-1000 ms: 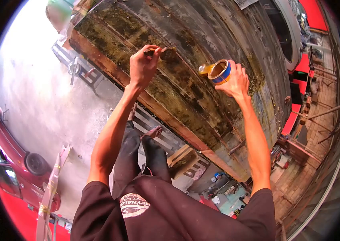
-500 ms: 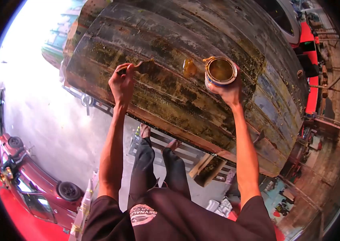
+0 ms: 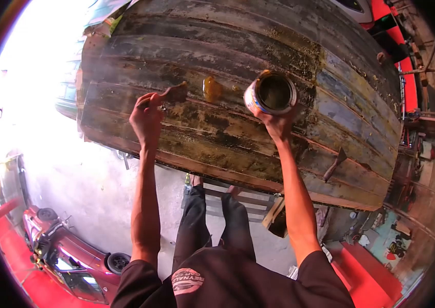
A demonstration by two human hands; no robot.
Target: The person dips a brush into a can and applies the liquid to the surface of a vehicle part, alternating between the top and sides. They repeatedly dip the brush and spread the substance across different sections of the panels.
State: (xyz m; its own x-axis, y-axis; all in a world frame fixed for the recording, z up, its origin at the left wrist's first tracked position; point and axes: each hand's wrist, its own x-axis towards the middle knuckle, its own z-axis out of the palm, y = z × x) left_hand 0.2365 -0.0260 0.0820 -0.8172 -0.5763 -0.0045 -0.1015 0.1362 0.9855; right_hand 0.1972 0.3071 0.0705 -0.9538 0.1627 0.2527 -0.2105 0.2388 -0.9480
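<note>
My left hand (image 3: 146, 119) is wrapped round the handle of a scraper (image 3: 175, 93), its blade pointing right just over the worn, ribbed surface of what looks like an upturned boat hull (image 3: 217, 169). Amber stuff clings to the blade's tip. In my right hand (image 3: 278, 124) is an open tin can (image 3: 252, 98), tilted so that its dark inside faces me. Amber residue coats part of its rim. Between the two hands a glossy amber blob (image 3: 211, 90) sits on the hull. A second scraper (image 3: 335, 164) lies on the hull, right of my right forearm.
A slatted wooden pallet (image 3: 243, 201) is at my feet, beside a small wooden box (image 3: 275, 218). A dark red car (image 3: 73, 256) appears at lower left. Long timbers (image 3: 428, 205) and clutter line the right side. Flakes of debris dot the hull.
The view has shifted, with the hull turned slightly in it. The can has tipped further, hiding the amber contents seen before. Both hands keep their holds, and the scraper remains near the blob.
</note>
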